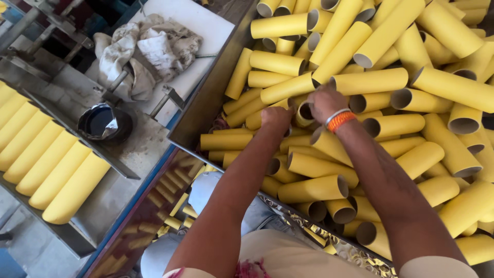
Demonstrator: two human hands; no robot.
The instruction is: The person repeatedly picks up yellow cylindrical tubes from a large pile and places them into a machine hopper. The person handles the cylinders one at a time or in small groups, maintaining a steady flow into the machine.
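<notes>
Both hands reach into the bin point(206, 110) of yellow tubes point(370, 81). Right hand point(325, 103) grips one short tube point(304, 113). Left hand point(275, 118) is curled among tubes; its grasp I cannot tell.

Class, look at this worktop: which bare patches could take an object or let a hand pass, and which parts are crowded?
Free: the white board right of the crumpled rag, and the grey metal tray between the dark bowl and the bin wall. Crowded: the bin, heaped with yellow tubes where both hands dig, and the left tray's row of tubes.
</notes>
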